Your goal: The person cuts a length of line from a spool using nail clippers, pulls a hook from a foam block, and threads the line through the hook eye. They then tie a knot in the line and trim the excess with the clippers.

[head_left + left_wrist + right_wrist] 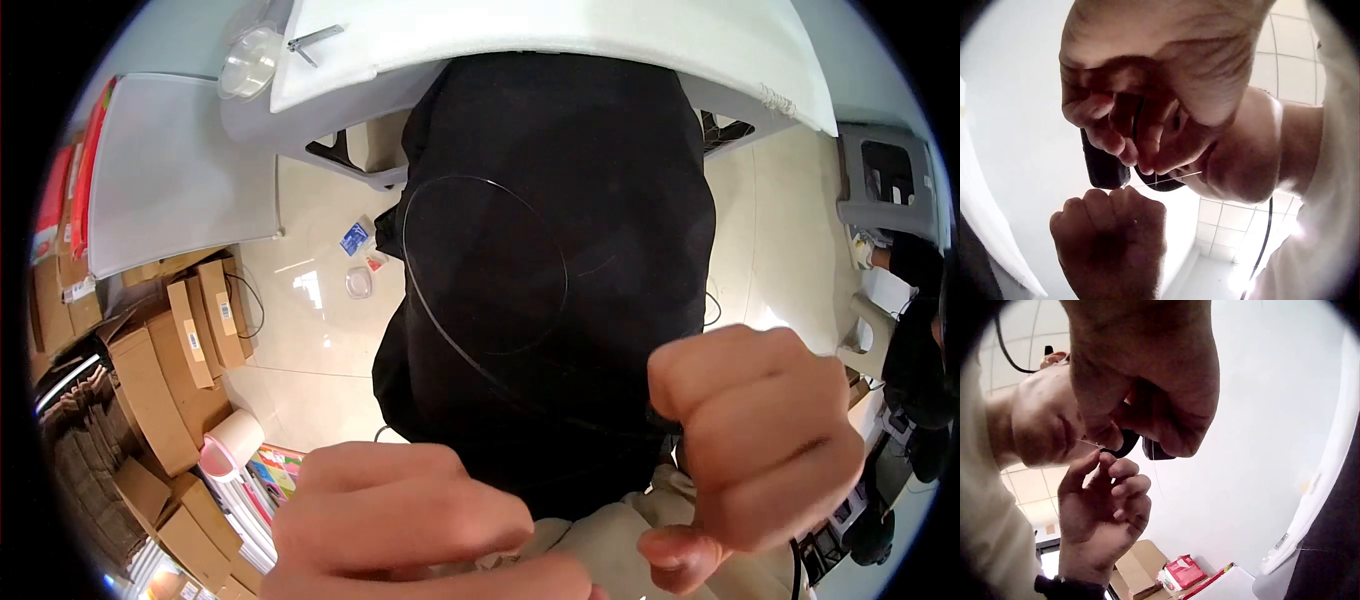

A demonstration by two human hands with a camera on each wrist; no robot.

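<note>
A thin clear line [430, 312] loops across the black cloth [620, 180] over the person's lap. My left hand [400, 520] is raised at the lower left of the head view, fingers curled. In the left wrist view, its thumb and fingertips pinch together at a fine straight piece of the line [1179, 177]. Close beside it, my right hand [760, 440] is held up with curled fingers. The right wrist view shows its thumb and finger pinching the line [1088, 443], right by the left fingertips. The line's hold inside the right fist is mostly hidden.
Ahead stands a white-topped table [560, 25] bearing nail clippers [316, 40] and a small coil of line [778, 100]. A clear plastic cup [250, 62] is at its left. Cardboard boxes [155, 390] fill the left side. At far right sits another person [915, 350].
</note>
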